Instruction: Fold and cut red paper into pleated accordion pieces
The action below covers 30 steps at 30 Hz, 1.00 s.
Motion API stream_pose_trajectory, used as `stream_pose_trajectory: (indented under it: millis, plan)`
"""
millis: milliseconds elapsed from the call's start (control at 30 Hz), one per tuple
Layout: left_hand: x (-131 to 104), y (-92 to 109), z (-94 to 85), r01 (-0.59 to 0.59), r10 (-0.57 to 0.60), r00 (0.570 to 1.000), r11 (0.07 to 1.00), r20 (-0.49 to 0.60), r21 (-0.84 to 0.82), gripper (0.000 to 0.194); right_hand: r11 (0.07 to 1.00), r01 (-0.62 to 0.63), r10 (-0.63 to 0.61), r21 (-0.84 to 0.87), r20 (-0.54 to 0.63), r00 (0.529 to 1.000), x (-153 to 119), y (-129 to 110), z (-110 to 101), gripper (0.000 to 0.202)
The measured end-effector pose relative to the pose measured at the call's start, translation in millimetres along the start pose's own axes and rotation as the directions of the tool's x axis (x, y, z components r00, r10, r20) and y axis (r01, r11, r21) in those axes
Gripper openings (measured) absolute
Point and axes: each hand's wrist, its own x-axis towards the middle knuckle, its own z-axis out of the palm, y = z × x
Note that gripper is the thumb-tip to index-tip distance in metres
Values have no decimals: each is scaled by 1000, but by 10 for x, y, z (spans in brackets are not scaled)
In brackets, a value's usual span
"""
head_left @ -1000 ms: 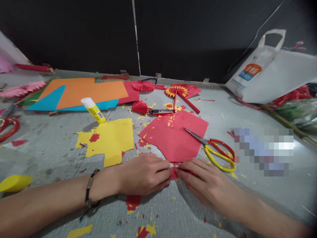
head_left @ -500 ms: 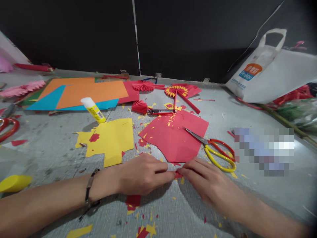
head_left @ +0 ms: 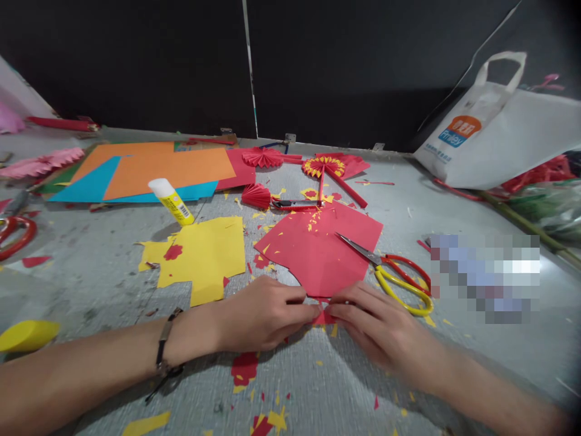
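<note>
My left hand (head_left: 267, 315), its wrist in a dark bracelet, and my right hand (head_left: 381, 324) meet low in the middle of the table. Between their fingertips is a small piece of red paper (head_left: 324, 317), pinched from both sides and partly covered by the fingers. Just beyond it lies a large red sheet (head_left: 324, 260) with a cut, curved edge. Scissors (head_left: 379, 260) with one red and one yellow handle rest partly on that sheet, close to my right hand. A cut yellow sheet (head_left: 218, 254) is beyond my left hand, and a red flower-shaped cutout (head_left: 245, 368) lies below it.
A glue stick (head_left: 171, 201) stands tilted by the yellow sheet. Behind are a utility knife (head_left: 295, 204), pleated paper rosettes (head_left: 324, 166) and stacked orange sheets (head_left: 172, 172). A white bag (head_left: 499, 133) stands at right, other scissors (head_left: 18, 236) at left. Paper scraps litter the table.
My fingertips have shifted slightly, and more of the small red piece shows between them. My left hand has risen a little, uncovering more of the red cutout below it.
</note>
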Motion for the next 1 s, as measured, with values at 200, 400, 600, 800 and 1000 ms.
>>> stream_pose_trajectory:
  millis: [200,400,600,800,1000]
  plan:
    - [4,12,40,20,-20,1000,1000,-7,12,21,999,14,-13,-40,24,1000,45,-14,-22,21]
    - [13,22,32,56,-56,998,998,-32,13,27,989,70,-71,-128,-2,998,16,-9,-44,26]
    - [-14,19,42,72,-74,995,997,-66,-30,24,996,44,-49,-83,-51,998,-19,21,-43,26]
    - [-7,-7,28,80,-109,987,971,-122,-223,19,965,-138,161,222,-91,983,25,17,-82,19]
    - [2,-74,28,105,-182,977,863,-110,-494,20,898,-280,317,341,-59,947,55,-85,-128,15]
